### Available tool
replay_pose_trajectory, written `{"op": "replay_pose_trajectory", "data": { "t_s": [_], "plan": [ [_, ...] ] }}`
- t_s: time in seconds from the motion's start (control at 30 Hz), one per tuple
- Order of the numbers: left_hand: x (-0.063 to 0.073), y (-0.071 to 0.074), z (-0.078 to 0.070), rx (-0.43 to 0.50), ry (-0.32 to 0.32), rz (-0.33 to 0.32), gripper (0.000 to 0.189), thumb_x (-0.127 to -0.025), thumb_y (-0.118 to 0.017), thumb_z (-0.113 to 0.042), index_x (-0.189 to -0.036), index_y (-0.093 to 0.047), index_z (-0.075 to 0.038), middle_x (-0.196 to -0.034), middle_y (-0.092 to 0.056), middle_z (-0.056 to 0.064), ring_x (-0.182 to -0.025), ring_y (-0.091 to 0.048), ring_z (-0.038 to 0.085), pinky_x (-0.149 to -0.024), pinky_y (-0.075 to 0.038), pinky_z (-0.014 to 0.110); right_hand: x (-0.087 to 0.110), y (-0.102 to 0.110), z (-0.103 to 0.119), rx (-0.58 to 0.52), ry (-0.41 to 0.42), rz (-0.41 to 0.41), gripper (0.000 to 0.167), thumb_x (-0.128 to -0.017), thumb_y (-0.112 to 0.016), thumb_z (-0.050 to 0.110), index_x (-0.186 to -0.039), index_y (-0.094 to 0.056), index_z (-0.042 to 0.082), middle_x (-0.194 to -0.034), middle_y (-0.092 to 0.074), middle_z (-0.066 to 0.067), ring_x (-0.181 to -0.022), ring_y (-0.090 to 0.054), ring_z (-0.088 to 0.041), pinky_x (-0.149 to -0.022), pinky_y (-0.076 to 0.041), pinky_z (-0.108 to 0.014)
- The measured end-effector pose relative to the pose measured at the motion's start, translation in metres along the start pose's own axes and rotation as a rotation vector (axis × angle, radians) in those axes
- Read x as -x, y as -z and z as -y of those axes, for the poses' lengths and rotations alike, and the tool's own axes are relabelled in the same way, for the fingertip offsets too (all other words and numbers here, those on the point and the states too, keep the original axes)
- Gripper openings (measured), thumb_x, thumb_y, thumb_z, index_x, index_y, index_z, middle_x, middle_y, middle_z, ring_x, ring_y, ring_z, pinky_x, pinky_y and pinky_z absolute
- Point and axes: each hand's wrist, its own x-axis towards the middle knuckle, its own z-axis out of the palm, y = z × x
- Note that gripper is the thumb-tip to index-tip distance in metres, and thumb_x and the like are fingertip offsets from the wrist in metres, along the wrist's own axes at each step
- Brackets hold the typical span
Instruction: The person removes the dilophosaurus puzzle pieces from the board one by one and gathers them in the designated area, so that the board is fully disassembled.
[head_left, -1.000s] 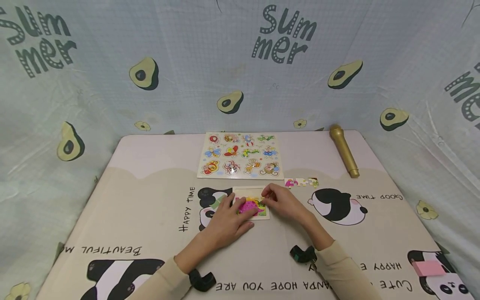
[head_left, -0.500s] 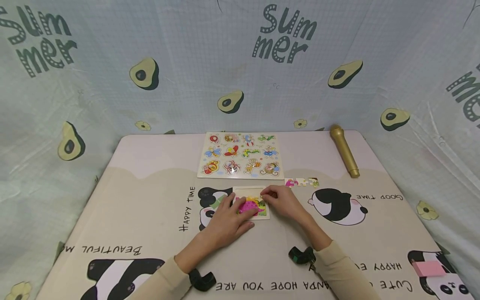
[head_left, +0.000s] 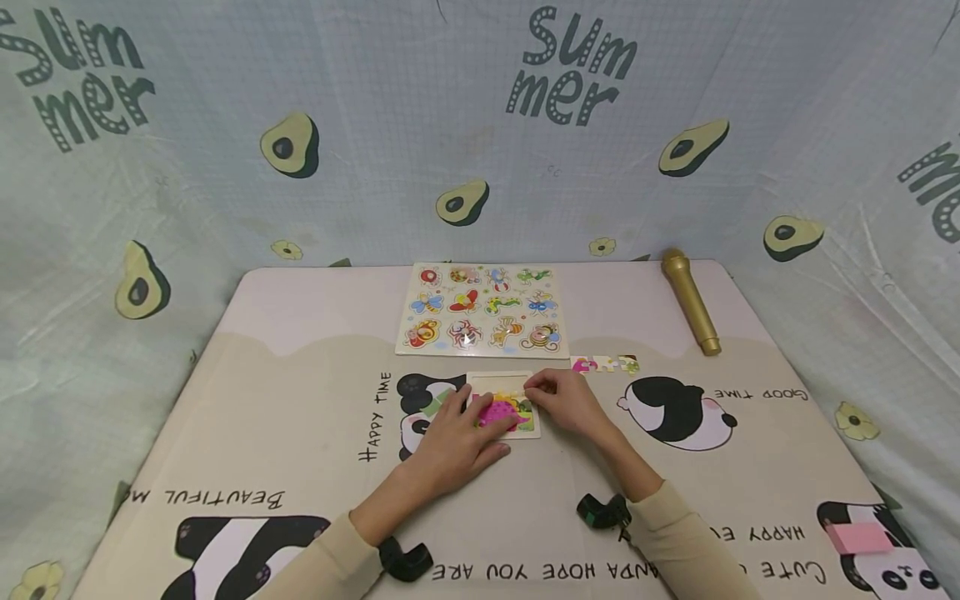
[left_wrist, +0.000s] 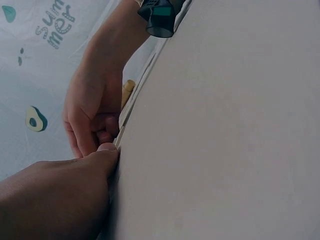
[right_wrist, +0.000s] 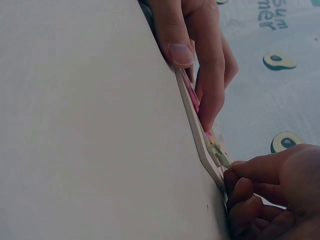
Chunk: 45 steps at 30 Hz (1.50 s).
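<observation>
A small wooden jigsaw tray [head_left: 501,380] lies mid-table, partly filled with pieces that form a pink picture [head_left: 495,412] with yellow and green around it. My left hand [head_left: 454,446] rests across its left side, fingers extended onto the pink pieces; its thumb lies at the near edge in the right wrist view. At the tray's right edge my right hand [head_left: 567,405] pinches a green and yellow puzzle piece [right_wrist: 221,156] between thumb and index finger, the other fingers curled. Fingertips hide most of that piece. From the left wrist view the tray shows only edge-on.
Several loose puzzle pieces [head_left: 604,364] lie behind my right hand. Farther back is a larger insect-picture board [head_left: 482,311]. A gold microphone-shaped object [head_left: 689,302] lies at the back right, and a pink block [head_left: 859,537] at the front right. A printed curtain [head_left: 375,142] hangs behind.
My right hand shifts only very slightly at the tray's right edge, keeping its pinch. The left hand stays on the pieces.
</observation>
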Motion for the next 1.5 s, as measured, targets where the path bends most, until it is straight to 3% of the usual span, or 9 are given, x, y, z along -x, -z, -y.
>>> {"op": "replay_pose_trajectory", "data": {
  "t_s": [0.3,0.57,1.0,1.23,1.5],
  "plan": [
    [0.0,0.002,0.0,0.002,-0.003,-0.005,0.045,-0.101,-0.048,-0.053,-0.144,-0.054,-0.038,-0.148,-0.048,0.011,-0.144,-0.035,0.046,-0.118,-0.028,0.063,0.001,0.001,0.002,-0.025,-0.041,-0.002,0.013,-0.093,-0.069,0.015,-0.098,-0.075,0.006,-0.084,-0.071,-0.003,-0.073,-0.056,-0.011,-0.066,-0.046,-0.023],
    [0.0,0.002,0.0,-0.01,-0.005,-0.003,0.046,-0.101,-0.047,-0.054,-0.144,-0.053,-0.039,-0.148,-0.048,0.011,-0.144,-0.035,0.046,-0.118,-0.028,0.063,0.0,0.004,0.0,-0.121,-0.096,0.079,0.015,-0.098,-0.063,0.015,-0.105,-0.069,0.003,-0.075,-0.063,-0.004,-0.059,-0.054,-0.011,-0.053,-0.045,-0.022],
    [0.001,0.002,0.0,0.021,-0.009,-0.011,0.046,-0.101,-0.048,-0.055,-0.143,-0.054,-0.039,-0.15,-0.048,0.012,-0.144,-0.034,0.048,-0.118,-0.028,0.063,0.0,0.02,-0.002,-0.264,-0.112,0.237,0.016,-0.105,-0.051,0.013,-0.111,-0.056,-0.001,-0.086,-0.064,-0.012,-0.07,-0.062,-0.016,-0.064,-0.056,-0.027],
    [0.001,0.001,0.001,0.025,-0.012,-0.018,0.046,-0.1,-0.049,-0.055,-0.143,-0.054,-0.039,-0.15,-0.049,0.012,-0.144,-0.035,0.048,-0.118,-0.028,0.063,0.001,0.027,-0.007,-0.318,-0.086,0.198,0.015,-0.105,-0.05,0.009,-0.114,-0.052,-0.003,-0.088,-0.068,-0.016,-0.072,-0.067,-0.018,-0.066,-0.058,-0.029],
    [0.001,0.0,0.002,0.042,-0.016,-0.03,0.046,-0.1,-0.05,-0.053,-0.143,-0.055,-0.038,-0.149,-0.049,0.013,-0.144,-0.035,0.049,-0.117,-0.028,0.064,0.004,0.036,-0.013,-0.292,-0.078,0.116,0.025,-0.099,-0.061,0.007,-0.12,-0.052,-0.003,-0.094,-0.066,-0.016,-0.074,-0.068,-0.019,-0.066,-0.058,-0.028]
  ]
}}
